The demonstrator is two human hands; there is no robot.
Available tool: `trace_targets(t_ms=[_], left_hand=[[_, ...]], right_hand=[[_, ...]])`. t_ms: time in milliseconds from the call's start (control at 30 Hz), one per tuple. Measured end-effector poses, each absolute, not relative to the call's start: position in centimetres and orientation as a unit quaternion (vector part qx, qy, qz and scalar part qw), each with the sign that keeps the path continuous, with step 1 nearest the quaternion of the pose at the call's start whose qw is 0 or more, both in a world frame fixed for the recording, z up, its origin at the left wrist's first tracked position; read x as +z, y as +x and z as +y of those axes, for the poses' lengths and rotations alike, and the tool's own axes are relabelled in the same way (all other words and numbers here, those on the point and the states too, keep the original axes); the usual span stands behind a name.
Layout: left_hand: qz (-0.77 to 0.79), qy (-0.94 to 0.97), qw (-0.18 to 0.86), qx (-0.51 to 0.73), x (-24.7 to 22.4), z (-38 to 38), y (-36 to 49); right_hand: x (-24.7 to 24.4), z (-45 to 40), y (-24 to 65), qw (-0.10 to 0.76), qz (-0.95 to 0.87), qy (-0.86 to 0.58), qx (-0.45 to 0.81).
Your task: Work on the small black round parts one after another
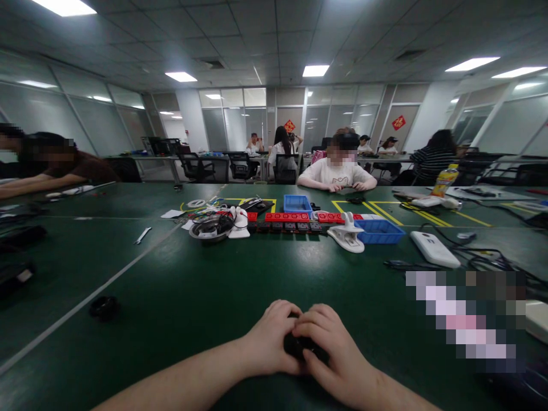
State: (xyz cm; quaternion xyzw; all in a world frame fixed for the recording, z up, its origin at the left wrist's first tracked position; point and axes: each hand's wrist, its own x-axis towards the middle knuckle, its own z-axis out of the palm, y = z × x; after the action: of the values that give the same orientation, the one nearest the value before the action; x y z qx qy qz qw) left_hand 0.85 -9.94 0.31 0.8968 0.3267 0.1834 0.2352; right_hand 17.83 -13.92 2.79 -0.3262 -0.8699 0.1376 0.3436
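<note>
Close in front of me, both hands are wrapped around a small, rounded black object (pixel 305 346) at the table's near side. My left hand (pixel 274 337) curls over its left side, closed. From the other side my right hand (pixel 327 345) covers its top and right, with the thumb along the front. My fingers hide most of the object, so its kind cannot be made out. Off to the left on the green table (pixel 205 285) lies another black, ring-like thing (pixel 104 307), apart from my hands.
Across the table's middle stand a metal bowl of cables (pixel 212 228), red and black power sockets (pixel 287 221), a white clamp (pixel 347 235) and blue bins (pixel 379 231). A white device (pixel 434 249) and black cables lie at right. A person (pixel 337 171) sits opposite.
</note>
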Motion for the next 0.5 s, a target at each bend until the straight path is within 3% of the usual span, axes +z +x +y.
trace_targets(t_ms=[300, 500], left_hand=[[0.300, 0.913, 0.219, 0.169, 0.2, -9.8, 0.7], [0.324, 0.898, 0.256, 0.155, 0.9, -10.3, 0.6]], right_hand=[[3.1, -14.4, 18.3, 0.292, -0.905, -0.276, 0.139], [2.2, -14.1, 18.3, 0.349, -0.878, -0.306, 0.120]])
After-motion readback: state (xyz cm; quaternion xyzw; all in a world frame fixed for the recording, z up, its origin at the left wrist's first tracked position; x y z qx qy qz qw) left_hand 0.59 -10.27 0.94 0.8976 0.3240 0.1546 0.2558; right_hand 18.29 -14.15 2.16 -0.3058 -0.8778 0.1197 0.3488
